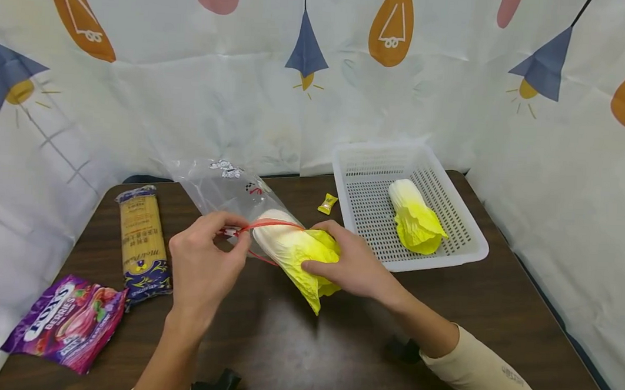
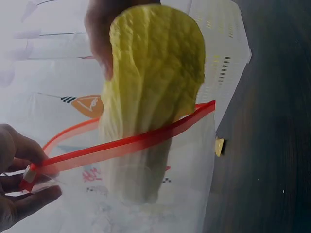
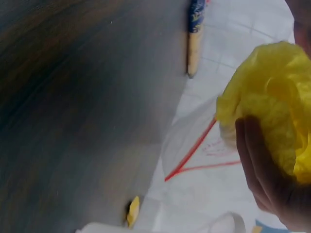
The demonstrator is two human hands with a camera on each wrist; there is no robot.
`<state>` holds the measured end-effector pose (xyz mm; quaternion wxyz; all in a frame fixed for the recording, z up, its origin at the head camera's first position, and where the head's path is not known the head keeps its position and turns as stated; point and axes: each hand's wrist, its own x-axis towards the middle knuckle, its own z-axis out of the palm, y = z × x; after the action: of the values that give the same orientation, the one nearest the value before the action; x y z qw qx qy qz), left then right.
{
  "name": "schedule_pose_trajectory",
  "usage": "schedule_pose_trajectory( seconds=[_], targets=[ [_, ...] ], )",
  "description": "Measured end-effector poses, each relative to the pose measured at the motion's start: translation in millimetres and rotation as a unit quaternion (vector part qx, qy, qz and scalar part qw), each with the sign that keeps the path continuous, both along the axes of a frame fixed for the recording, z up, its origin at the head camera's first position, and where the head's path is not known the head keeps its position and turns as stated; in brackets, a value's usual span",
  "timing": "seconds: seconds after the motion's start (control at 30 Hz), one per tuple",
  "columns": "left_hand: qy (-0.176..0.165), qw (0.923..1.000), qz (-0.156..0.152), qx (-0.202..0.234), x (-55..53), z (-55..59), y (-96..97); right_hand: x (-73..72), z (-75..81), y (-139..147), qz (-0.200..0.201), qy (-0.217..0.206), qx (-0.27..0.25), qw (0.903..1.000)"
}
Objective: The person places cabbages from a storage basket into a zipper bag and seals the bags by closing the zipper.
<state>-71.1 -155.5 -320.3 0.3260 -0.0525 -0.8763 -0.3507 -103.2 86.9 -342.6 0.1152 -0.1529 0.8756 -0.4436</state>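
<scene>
A napa cabbage [image 1: 309,256] with a white stalk and yellow leaves sits partly inside a clear zip bag [image 1: 223,187], stalk end first. My right hand [image 1: 348,261] grips its leafy end, which sticks out of the bag's mouth. With thumb and fingers, my left hand [image 1: 211,257] pinches one corner of the red zip edge [image 2: 121,145] by the slider. In the left wrist view the red rim stands apart around the cabbage [image 2: 155,63]. The right wrist view shows the right hand's fingers [image 3: 257,160] against the yellow leaves.
A white plastic basket [image 1: 466,247] at the back right holds a second napa cabbage [image 1: 417,218]. Beside it lies a small yellow wrapped candy [image 1: 327,204]. On the left are a yellow and blue pasta packet [image 1: 144,242] and a purple candy bag [image 1: 67,323]. Printed curtains surround the table.
</scene>
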Motion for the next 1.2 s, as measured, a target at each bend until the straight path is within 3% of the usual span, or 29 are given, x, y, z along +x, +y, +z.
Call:
schedule_pose_trajectory(
  seconds=[0.13,0.3,0.5,0.67,0.77,0.9,1.2],
  targets=[
    [-0.019,0.9996,-0.016,0.009,-1.3,-0.6,-1.0,0.5,-4.6,-13.1,-0.036,0.020,0.001,0.9992],
    [-0.038,0.9986,-0.035,0.012,-3.5,-2.7,-2.4,4.8,-16.8,-29.2,-0.051,0.112,0.018,0.9922],
    [-0.041,0.9973,-0.059,0.014,-7.3,-5.8,-3.5,9.9,-30.5,-45.4,-0.056,0.244,0.078,0.9651],
    [-0.043,0.9946,-0.094,-0.005,-11.0,-9.2,-4.5,7.5,-36.6,-54.7,-0.048,0.310,0.124,0.9412],
    [-0.039,0.9919,-0.118,-0.027,-13.5,-11.8,-3.7,2.5,-40.3,-58.2,-0.047,0.321,0.147,0.9345],
    [-0.035,0.9895,-0.134,-0.044,-15.2,-14.7,-2.0,-7.3,-48.4,-60.7,-0.054,0.304,0.166,0.9365],
    [-0.018,0.9914,-0.116,-0.058,-16.9,-15.2,-5.2,-21.0,-57.5,-59.0,-0.090,0.208,0.222,0.9482]
  ],
)
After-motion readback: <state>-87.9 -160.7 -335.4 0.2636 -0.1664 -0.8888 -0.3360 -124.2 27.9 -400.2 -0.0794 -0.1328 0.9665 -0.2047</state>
